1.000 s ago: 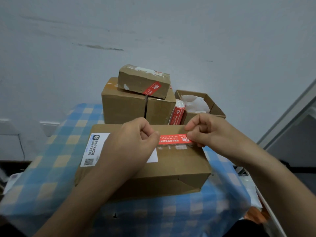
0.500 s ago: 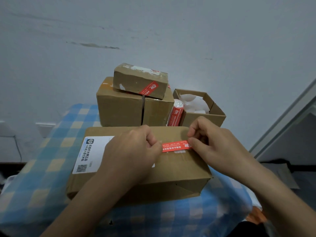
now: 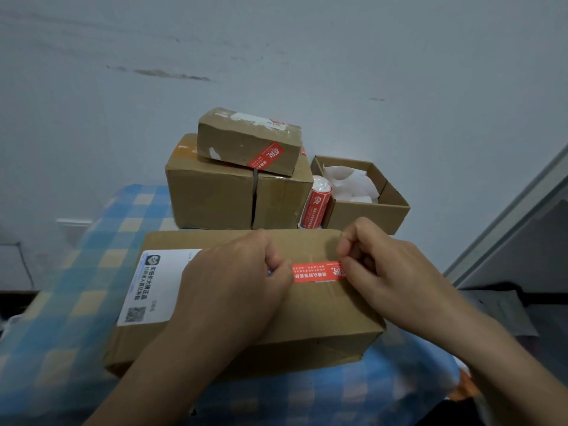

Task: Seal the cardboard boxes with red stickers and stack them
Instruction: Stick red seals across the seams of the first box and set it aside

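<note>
A flat cardboard box [image 3: 332,315] with a white shipping label lies in front of me on the blue checked cloth. A red sticker [image 3: 316,271] stretches across its top. My left hand [image 3: 233,290] pinches the sticker's left end and my right hand [image 3: 384,272] pinches its right end, both low against the box top. Behind stands a larger sealed box [image 3: 212,195] with a small box [image 3: 246,142] stacked on it; the small one carries a red sticker on its front.
A roll of red stickers [image 3: 316,207] stands upright between the stack and an open box [image 3: 368,210] holding white paper at the back right. The table [image 3: 76,272] backs onto a grey wall. A dark frame edge runs down the right side.
Both hands have brought the red sticker down onto the box top. The box sits nearer in view and the camera has tilted slightly.
</note>
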